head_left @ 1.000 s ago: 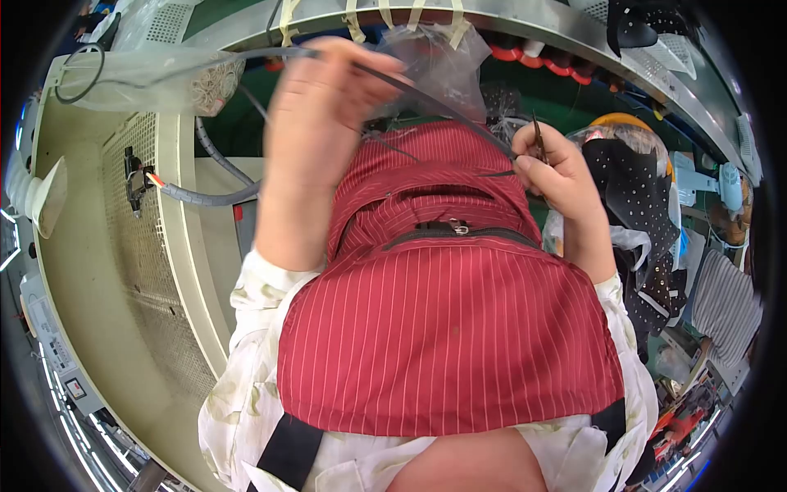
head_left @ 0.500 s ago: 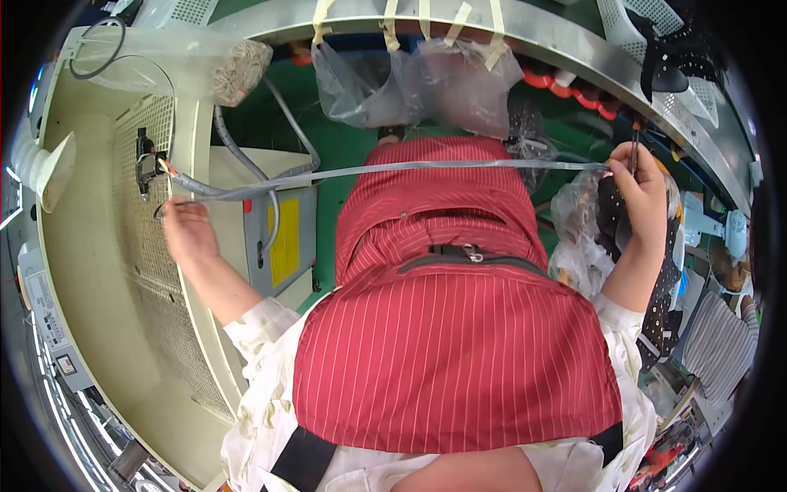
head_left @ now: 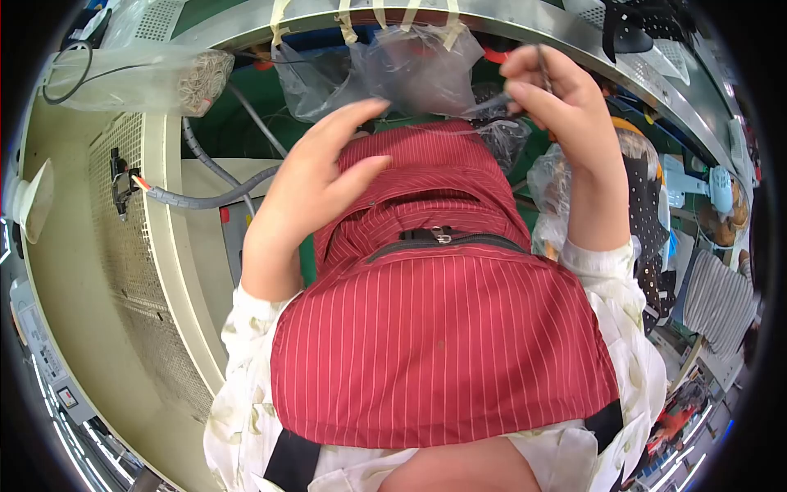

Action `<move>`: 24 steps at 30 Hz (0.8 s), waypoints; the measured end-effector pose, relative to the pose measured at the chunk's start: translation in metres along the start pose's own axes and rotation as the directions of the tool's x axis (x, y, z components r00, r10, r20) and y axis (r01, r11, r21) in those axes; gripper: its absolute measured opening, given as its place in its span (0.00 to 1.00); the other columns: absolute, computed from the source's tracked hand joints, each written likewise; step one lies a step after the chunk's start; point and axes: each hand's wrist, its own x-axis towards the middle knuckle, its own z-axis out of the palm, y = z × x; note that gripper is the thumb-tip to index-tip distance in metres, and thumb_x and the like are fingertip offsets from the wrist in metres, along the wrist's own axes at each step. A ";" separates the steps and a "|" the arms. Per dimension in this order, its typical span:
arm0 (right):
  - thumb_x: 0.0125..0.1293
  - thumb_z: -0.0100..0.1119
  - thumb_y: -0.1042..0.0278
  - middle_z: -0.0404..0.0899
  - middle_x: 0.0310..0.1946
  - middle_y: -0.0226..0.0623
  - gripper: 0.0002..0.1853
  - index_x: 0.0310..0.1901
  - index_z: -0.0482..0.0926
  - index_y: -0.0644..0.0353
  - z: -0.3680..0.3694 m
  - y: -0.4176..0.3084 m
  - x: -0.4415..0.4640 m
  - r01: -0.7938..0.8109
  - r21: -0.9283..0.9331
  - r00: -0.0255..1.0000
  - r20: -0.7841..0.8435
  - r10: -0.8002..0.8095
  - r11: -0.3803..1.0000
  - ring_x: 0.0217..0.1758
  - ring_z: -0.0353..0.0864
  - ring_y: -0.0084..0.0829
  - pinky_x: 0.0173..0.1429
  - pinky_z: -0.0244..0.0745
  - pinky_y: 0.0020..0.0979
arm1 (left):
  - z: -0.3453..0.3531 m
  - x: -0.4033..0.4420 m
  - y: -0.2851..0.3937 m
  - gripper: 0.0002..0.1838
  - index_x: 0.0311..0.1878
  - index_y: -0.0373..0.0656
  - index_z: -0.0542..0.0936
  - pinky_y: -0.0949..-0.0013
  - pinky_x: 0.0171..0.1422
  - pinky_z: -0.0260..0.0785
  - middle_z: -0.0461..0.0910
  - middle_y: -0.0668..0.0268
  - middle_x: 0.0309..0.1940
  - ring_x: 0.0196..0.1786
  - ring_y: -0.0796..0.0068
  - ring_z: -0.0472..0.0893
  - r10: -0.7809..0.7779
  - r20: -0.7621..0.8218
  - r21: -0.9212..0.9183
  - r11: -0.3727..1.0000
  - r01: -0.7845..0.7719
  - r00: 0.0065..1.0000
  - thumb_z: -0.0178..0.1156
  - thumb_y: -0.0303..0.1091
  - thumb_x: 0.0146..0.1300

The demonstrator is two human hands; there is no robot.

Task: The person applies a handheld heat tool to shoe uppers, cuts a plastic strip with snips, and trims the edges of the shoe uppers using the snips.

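Note:
My left hand [head_left: 316,184] is raised over the left side of the red striped apron [head_left: 443,344]. Its thumb and fingers are apart, with nothing between them. Higher up at the right, my right hand [head_left: 566,102] is closed around a thin dark tool [head_left: 543,67] that looks like tweezers. A blurred grey strip [head_left: 490,104] reaches left from its fingertips; where the strip ends I cannot make out. To the left, a grey sleeved cable [head_left: 201,199] with orange and white wire ends runs from a black clamp [head_left: 123,184] on the perforated panel.
Clear plastic bags [head_left: 410,70] hang by tape strips from the metal rail [head_left: 311,18] ahead. A cream-coloured trough [head_left: 74,287] stands at the left, with a bag of pale bands [head_left: 205,82] above. A small blue fan [head_left: 720,190] is at the right.
My left hand has left the cable end by the panel and moved right, opening. My right hand has moved left and up with the tool. The grey strip no longer stretches between my hands.

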 end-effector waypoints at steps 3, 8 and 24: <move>0.62 0.59 0.72 0.78 0.30 0.27 0.10 0.44 0.77 0.62 0.018 -0.006 0.005 0.025 0.137 0.996 0.083 -0.037 0.990 0.35 0.78 0.18 0.40 0.73 0.20 | 0.027 0.030 0.018 0.30 0.63 0.38 0.68 0.68 0.65 0.62 0.74 0.59 0.57 0.60 0.68 0.72 0.083 0.000 -0.086 0.993 -0.083 0.997 0.64 0.29 0.56; 0.63 0.59 0.70 0.78 0.31 0.28 0.10 0.45 0.77 0.63 0.022 -0.016 0.004 -0.010 0.214 0.975 0.218 -0.038 0.977 0.35 0.79 0.18 0.42 0.74 0.20 | 0.038 0.045 0.021 0.22 0.57 0.37 0.73 0.72 0.57 0.67 0.79 0.65 0.45 0.49 0.77 0.76 -0.031 0.184 -0.349 0.932 0.095 0.982 0.63 0.28 0.58; 0.61 0.62 0.67 0.73 0.28 0.19 0.12 0.45 0.78 0.60 0.006 -0.004 0.001 -0.123 0.204 0.971 0.226 0.075 0.971 0.31 0.69 0.09 0.32 0.61 0.13 | -0.032 0.007 -0.012 0.09 0.45 0.37 0.81 0.81 0.32 0.63 0.74 0.72 0.24 0.27 0.84 0.72 -0.273 -0.363 -0.473 0.878 0.076 0.891 0.54 0.27 0.67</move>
